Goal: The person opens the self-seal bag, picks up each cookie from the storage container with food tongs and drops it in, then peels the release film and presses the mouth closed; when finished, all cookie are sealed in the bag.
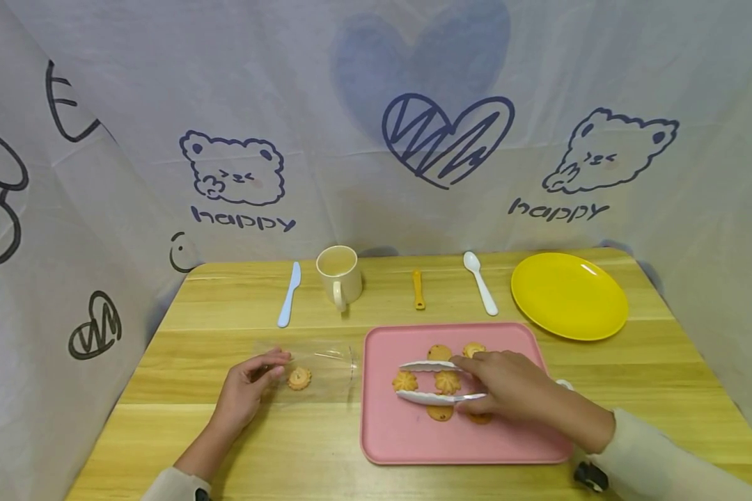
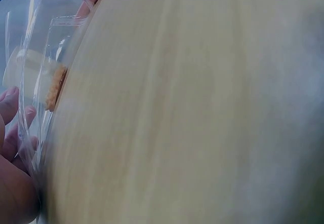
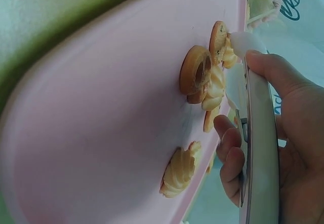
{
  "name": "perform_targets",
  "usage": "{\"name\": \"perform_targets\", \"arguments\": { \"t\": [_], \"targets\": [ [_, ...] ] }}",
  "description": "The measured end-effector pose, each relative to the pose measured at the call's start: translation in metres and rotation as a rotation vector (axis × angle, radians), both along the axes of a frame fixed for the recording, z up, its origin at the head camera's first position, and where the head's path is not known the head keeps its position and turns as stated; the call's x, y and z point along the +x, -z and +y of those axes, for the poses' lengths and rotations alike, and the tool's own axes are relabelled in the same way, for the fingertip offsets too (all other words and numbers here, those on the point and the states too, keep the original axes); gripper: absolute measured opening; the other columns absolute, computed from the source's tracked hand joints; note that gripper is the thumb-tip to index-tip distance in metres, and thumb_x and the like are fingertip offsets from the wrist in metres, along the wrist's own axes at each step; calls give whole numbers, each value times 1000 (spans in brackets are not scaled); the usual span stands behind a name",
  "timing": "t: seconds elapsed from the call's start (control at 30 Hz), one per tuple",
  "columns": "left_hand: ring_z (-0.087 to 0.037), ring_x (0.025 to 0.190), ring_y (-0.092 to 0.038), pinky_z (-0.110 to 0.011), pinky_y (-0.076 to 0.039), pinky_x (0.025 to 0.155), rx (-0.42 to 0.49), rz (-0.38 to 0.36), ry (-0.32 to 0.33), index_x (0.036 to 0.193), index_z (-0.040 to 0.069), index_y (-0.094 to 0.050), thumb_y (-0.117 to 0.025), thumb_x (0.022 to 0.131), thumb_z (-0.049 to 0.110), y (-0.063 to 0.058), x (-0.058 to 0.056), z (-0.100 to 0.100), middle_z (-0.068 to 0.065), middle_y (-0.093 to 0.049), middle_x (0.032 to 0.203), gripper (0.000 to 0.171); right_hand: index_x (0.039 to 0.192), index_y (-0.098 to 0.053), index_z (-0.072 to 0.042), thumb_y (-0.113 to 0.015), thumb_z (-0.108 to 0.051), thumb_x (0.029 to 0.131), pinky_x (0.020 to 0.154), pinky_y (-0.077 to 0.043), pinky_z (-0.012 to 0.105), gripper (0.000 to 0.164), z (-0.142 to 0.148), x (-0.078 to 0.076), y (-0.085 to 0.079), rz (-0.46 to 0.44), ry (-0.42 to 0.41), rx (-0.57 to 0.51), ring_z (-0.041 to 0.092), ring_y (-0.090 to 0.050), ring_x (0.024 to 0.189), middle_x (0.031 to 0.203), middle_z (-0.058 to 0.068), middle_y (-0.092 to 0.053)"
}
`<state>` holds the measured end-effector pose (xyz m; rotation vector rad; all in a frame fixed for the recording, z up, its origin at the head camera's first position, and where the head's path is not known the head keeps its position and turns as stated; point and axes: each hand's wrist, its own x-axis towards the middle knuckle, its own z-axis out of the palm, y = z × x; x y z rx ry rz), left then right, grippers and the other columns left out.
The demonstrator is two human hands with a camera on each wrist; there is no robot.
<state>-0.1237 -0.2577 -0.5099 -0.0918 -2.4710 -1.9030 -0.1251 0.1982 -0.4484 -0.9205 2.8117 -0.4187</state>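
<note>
My left hand pinches the open-looking left edge of a clear plastic bag lying on the table. One round cookie is inside; the left wrist view shows this cookie edge-on behind the film. Over the pink tray, my right hand grips white-tipped tongs, thumb on one arm and fingers on the other. The tong arms are spread, with a piped cookie between them and another piped cookie near the tips. Several more cookies, including a ring-shaped cookie, surround them, partly hidden.
Along the back of the table lie a light blue knife, a cream mug, a small orange-yellow handle-like piece and a white spoon. A yellow plate sits at the back right. Printed white cloth hangs behind.
</note>
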Motion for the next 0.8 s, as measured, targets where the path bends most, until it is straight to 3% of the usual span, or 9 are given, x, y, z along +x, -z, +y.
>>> {"name": "perform_targets", "arguments": {
  "t": [0.43,0.67,0.8],
  "targets": [
    [-2,133,-52,-9,-44,106,-15,-2,-7,121,-5,-73,-69,98,7,0,0,0,-23,-68,131,26,140,-64,-11,-79,-54,87,54,-32,25,70,-1,-2,-2,23,-11,-2,8,-38,60,76,-11,-48],
    [-10,138,-50,-10,-44,106,-7,-23,-9,122,-6,-72,-69,98,5,0,0,0,-24,-64,136,26,140,-65,-12,-78,-53,87,54,-33,24,69,-1,-3,-2,35,-19,-3,7,-38,61,75,-11,-49],
    [-6,136,-50,-9,-44,105,-15,-23,-12,122,-5,-72,-69,98,6,0,-1,0,-23,-64,137,26,138,-66,-12,-78,-51,88,53,-33,24,64,-1,-3,-2,44,-21,-18,6,-38,60,73,-11,-49]
  ]
}}
